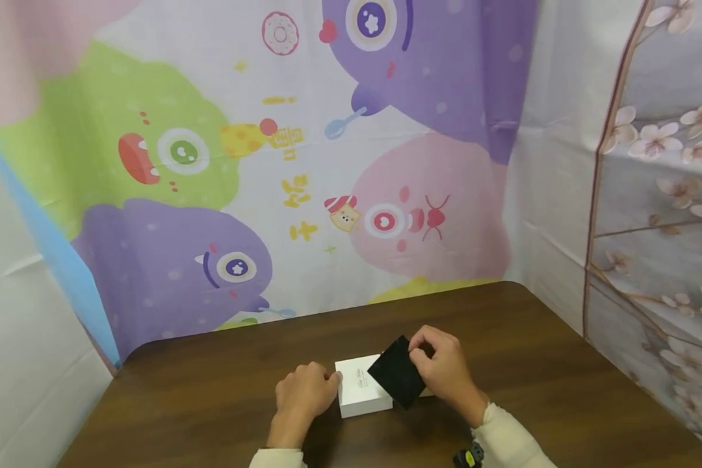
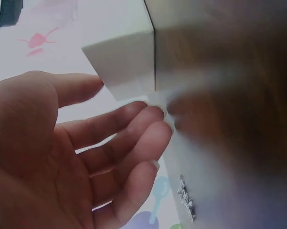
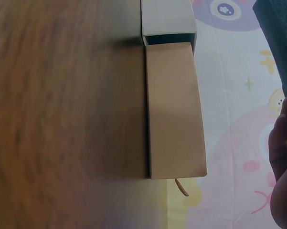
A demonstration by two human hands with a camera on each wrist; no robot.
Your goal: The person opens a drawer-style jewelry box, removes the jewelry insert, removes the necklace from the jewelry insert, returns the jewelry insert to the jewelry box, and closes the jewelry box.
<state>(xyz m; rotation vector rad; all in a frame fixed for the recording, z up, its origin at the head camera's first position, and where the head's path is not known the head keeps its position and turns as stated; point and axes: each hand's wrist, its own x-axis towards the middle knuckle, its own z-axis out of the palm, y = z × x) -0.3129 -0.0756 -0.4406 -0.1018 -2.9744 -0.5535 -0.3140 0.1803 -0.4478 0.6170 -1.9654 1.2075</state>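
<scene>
On the table lies a white box sleeve with small print on its top. A tan inner drawer extends from its right end, a brown ribbon tab at the drawer's outer end. My left hand is at the sleeve's left end, its thumb against the corner and its loosely bent fingers close by in the left wrist view. Above the drawer, my right hand pinches a thin black square pad by one corner. In the head view the pad hides most of the drawer.
The brown wooden table extends around the box on all sides. Behind it hangs a cartoon-print curtain, with a flower-print curtain to the right.
</scene>
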